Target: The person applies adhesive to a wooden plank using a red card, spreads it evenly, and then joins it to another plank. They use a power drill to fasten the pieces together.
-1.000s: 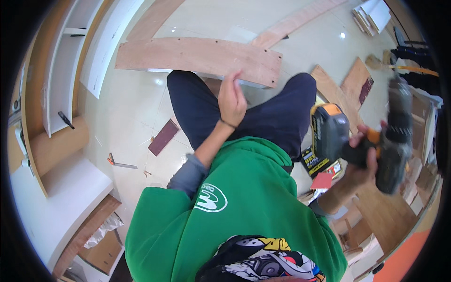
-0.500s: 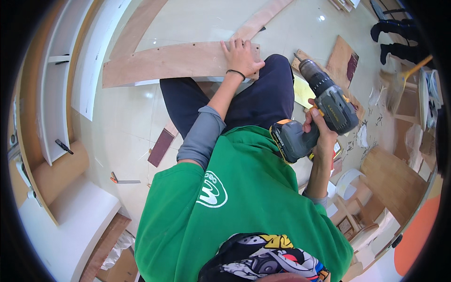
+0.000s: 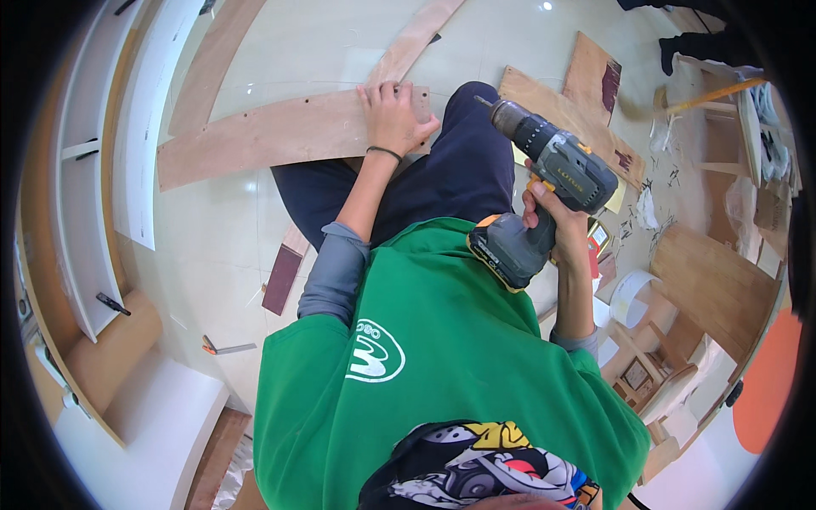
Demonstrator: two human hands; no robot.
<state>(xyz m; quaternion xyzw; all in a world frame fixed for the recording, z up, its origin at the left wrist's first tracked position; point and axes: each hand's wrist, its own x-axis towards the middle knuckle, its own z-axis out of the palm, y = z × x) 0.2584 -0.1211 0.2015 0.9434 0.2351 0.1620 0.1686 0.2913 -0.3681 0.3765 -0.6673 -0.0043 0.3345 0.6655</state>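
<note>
A long, slightly curved plywood board [image 3: 272, 132] with several small dark holes lies across in front of my legs. My left hand [image 3: 395, 121] grips it near its right end, fingers over the far edge and thumb toward the near side. My right hand [image 3: 558, 219] is wrapped round the handle of a grey and black cordless drill [image 3: 578, 170], held above my right thigh. The drill's bit points up and left toward the board's right end, apart from it. Part of the board's near edge is hidden by my left hand and wrist.
Plywood strips [image 3: 416, 38] lie beyond the board. More plywood pieces [image 3: 561, 110] lie on the floor to the right, near scattered dark bits. An orange-ended clamp or square [image 3: 228, 347] lies at left. White panels [image 3: 136, 161] line the left. Another person's dark-clad legs [image 3: 705, 49] show at far right.
The drill has moved left, closer to the board's right end. The board and my left hand appear further left, its right end slightly raised, as the whole view has also shifted.
</note>
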